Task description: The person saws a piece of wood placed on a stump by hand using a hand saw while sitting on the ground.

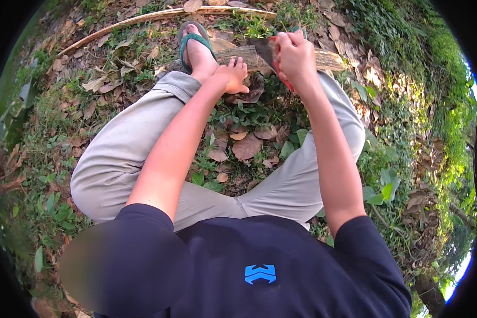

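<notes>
A rough wooden log (328, 60) lies crosswise on the ground in front of my feet. My left hand (231, 77) rests at its near edge beside my left foot, fingers spread and fingertips against the wood. Closed around the red handle (288, 84) of a handsaw is my right hand (296, 58). The dark saw blade (265, 53) slants across the log, to the right of my left hand. Whether the teeth sit in a cut cannot be made out. My left foot (199, 53), in a green-strapped sandal, is by the log's left end.
A long, thin curved strip of wood (159, 17) lies beyond the log. Dry brown leaves (246, 147) and low green plants (244, 114) cover the ground between my legs. Thicker greenery (387, 42) grows at the right.
</notes>
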